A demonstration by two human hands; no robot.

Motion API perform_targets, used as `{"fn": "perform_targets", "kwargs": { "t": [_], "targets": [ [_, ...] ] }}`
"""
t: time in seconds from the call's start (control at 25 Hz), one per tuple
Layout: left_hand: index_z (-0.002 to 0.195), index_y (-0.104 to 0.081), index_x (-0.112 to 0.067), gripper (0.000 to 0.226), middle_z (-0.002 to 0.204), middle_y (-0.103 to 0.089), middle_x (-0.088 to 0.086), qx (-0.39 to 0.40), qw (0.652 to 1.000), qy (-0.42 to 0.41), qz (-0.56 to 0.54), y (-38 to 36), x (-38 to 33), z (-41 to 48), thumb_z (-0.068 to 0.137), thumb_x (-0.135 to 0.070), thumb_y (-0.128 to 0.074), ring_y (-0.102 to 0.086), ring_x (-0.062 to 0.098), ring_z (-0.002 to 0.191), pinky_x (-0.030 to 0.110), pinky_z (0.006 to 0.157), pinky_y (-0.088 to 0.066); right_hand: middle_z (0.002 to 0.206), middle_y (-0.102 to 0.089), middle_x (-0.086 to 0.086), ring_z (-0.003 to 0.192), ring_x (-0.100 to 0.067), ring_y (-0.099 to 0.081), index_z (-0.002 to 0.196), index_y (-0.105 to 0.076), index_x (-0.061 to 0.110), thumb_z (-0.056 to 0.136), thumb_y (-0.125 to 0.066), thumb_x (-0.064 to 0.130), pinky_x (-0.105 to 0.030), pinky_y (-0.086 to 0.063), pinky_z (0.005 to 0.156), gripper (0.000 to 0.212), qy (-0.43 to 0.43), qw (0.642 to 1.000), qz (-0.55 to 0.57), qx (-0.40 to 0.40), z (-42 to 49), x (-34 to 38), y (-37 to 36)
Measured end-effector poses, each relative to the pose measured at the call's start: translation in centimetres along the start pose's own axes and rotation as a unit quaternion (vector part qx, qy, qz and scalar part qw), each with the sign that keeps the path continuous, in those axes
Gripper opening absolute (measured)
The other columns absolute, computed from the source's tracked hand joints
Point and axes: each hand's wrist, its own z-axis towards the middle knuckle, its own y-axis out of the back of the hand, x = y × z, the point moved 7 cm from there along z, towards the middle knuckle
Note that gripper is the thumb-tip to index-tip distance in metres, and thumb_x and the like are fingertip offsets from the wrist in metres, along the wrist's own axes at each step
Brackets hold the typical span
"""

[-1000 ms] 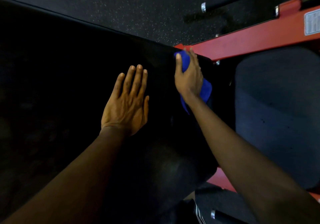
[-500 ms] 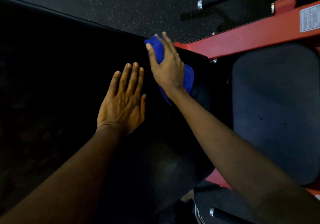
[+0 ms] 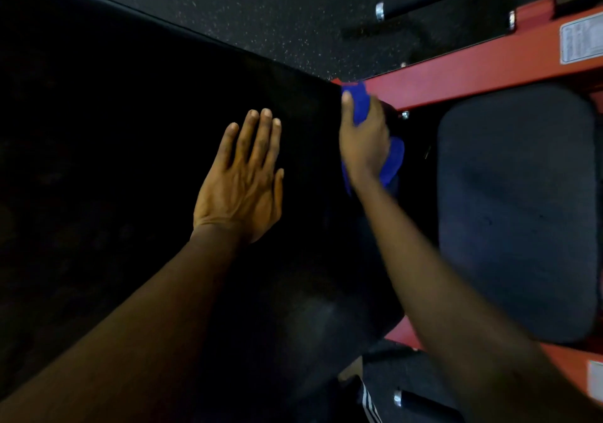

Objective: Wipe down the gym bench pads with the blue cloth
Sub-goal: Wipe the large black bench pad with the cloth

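While L hand (image 3: 239, 190) is lying flat, fingers straight, on pad (image 3: 130, 128), R hand (image 3: 363, 141) is clutching blue cloth (image 3: 358, 101): prob soft, light; bunch under palm.

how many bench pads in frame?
2. The large black pad fills the left, under the flat left hand. The smaller pad sits at right, beside the red frame. Others may lie out of frame.
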Motion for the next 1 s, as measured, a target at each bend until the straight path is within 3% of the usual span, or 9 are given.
{"fn": "perform_targets", "kwargs": {
  "t": [0.08, 0.2, 0.28, 0.4, 0.48, 0.56, 0.68, 0.8, 1.0],
  "targets": [
    [0.161, 0.002, -0.003, 0.070, 0.169, 0.003, 0.019, -0.004, 1.000, 0.002, -0.008, 0.1, 0.0, 0.0, 0.104, -0.039, -0.017, 0.003, 0.031, 0.157, 0.045, 0.125, 0.004, 0.156, -0.047, 0.003, 0.147, -0.015, -0.040, 0.149, -0.050, 0.025, 0.101, -0.048, 0.057, -0.033, -0.037, 0.116, 0.058, 0.022, 1.000, 0.014, -0.011, -10.2, -1.9, 1.2],
    [0.161, 0.003, -0.003, 0.070, 0.169, 0.003, 0.018, 0.008, 1.000, 0.006, -0.001, 0.0, -0.2, 0.3, 0.103, -0.039, -0.017, 0.003, 0.030, 0.157, 0.045, 0.125, 0.005, 0.156, -0.047, 0.008, 0.149, -0.006, -0.035, 0.147, -0.053, 0.024, 0.101, -0.044, 0.061, -0.020, -0.030, 0.118, 0.060, 0.054, 0.998, 0.019, 0.015, -22.5, -5.2, 3.0],
    [0.161, 0.003, -0.004, 0.070, 0.169, 0.003, 0.018, 0.003, 1.000, 0.005, 0.005, 0.0, -0.2, 0.3, 0.104, -0.039, -0.016, 0.004, 0.030, 0.157, 0.045, 0.126, 0.005, 0.155, -0.049, 0.003, 0.147, -0.011, -0.039, 0.147, -0.054, 0.019, 0.100, -0.044, 0.063, -0.024, -0.034, 0.116, 0.066, 0.011, 1.000, 0.023, 0.007, -20.2, -8.4, 2.8],
    [0.161, 0.002, -0.003, 0.069, 0.169, 0.002, 0.018, -0.003, 1.000, 0.002, -0.002, 0.1, -0.1, 0.1, 0.105, -0.040, -0.017, 0.004, 0.031, 0.157, 0.045, 0.126, 0.004, 0.150, -0.054, -0.011, 0.137, -0.031, -0.052, 0.149, -0.050, 0.015, 0.101, -0.044, 0.061, -0.038, -0.041, 0.108, 0.067, -0.171, 0.983, -0.023, -0.060, -9.8, -14.2, 3.3],
    [0.161, 0.000, -0.003, 0.069, 0.169, 0.001, 0.018, -0.004, 1.000, 0.003, -0.005, 0.2, -0.1, 0.0, 0.105, -0.039, -0.018, 0.002, 0.031, 0.157, 0.045, 0.126, 0.003, 0.143, -0.058, -0.018, 0.129, -0.040, -0.055, 0.145, -0.052, 0.013, 0.101, -0.039, 0.064, -0.043, -0.042, 0.104, 0.069, -0.282, 0.958, -0.039, -0.042, -4.2, -18.0, 3.9],
    [0.161, 0.000, -0.003, 0.069, 0.169, 0.000, 0.018, -0.004, 1.000, -0.002, 0.000, 0.1, -0.2, 0.1, 0.105, -0.039, -0.020, 0.002, 0.031, 0.157, 0.046, 0.126, 0.002, 0.140, -0.059, -0.020, 0.127, -0.042, -0.055, 0.144, -0.054, 0.013, 0.101, -0.035, 0.066, -0.043, -0.041, 0.104, 0.070, -0.318, 0.947, -0.047, -0.024, -2.8, -19.2, 4.1],
    [0.161, 0.001, -0.003, 0.070, 0.169, 0.001, 0.018, -0.003, 1.000, -0.003, 0.007, 0.1, -0.1, 0.2, 0.105, -0.040, -0.018, 0.003, 0.031, 0.157, 0.046, 0.126, 0.003, 0.149, -0.054, -0.013, 0.131, -0.038, -0.055, 0.152, -0.045, 0.021, 0.101, -0.036, 0.066, -0.044, -0.042, 0.105, 0.069, -0.267, 0.961, -0.053, -0.046, -8.2, -17.9, 4.1],
    [0.161, 0.001, -0.002, 0.068, 0.169, 0.001, 0.019, -0.002, 1.000, 0.002, 0.019, 0.0, -0.1, 0.1, 0.104, -0.038, -0.013, 0.003, 0.032, 0.157, 0.046, 0.126, 0.003, 0.156, -0.048, 0.000, 0.142, -0.024, -0.046, 0.152, -0.047, 0.027, 0.096, -0.032, 0.068, -0.040, -0.040, 0.112, 0.071, -0.180, 0.982, -0.053, -0.025, -16.6, -15.1, 4.4],
    [0.161, 0.000, -0.002, 0.069, 0.169, 0.001, 0.019, -0.001, 1.000, -0.004, 0.019, 0.0, -0.2, 0.1, 0.105, -0.039, -0.017, 0.003, 0.032, 0.157, 0.047, 0.126, 0.001, 0.158, -0.046, 0.002, 0.147, -0.020, -0.040, 0.151, -0.048, 0.024, 0.102, -0.039, 0.057, -0.036, -0.035, 0.115, 0.060, -0.122, 0.992, -0.020, -0.019, -8.0, -9.8, 2.4]
  ]
}}
